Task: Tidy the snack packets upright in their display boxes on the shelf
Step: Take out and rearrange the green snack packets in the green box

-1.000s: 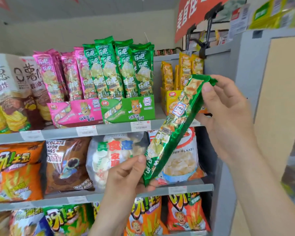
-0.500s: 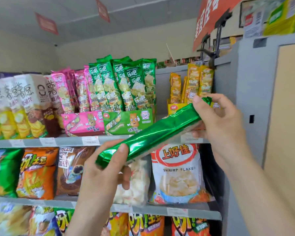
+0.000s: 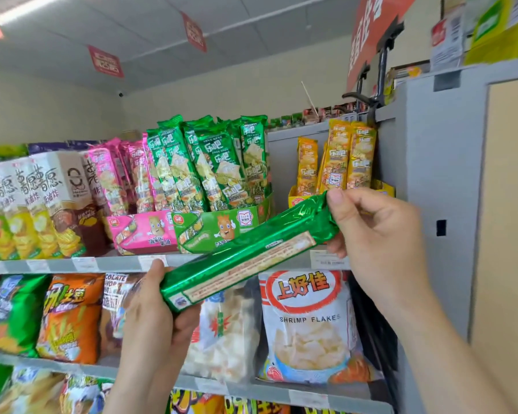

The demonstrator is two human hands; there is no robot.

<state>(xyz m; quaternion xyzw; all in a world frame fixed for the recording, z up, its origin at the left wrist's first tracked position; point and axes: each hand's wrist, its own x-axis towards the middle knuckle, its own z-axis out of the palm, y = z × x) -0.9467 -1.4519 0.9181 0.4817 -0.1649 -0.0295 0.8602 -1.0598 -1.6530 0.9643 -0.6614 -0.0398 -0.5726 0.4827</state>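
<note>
"Shelves (image 3: 9,266) crammed full, yet that green packet (image 3: 248,252) is out front, slanted, printed back showing. Why?"

"Held at both ends so it can be turned, I'd say. The left hand (image 3: 153,324) wraps fingers and thumb round the low end, and the right hand (image 3: 380,234) pinches the crimped top. Probably bound upright for the green display box (image 3: 222,231) behind."
</note>
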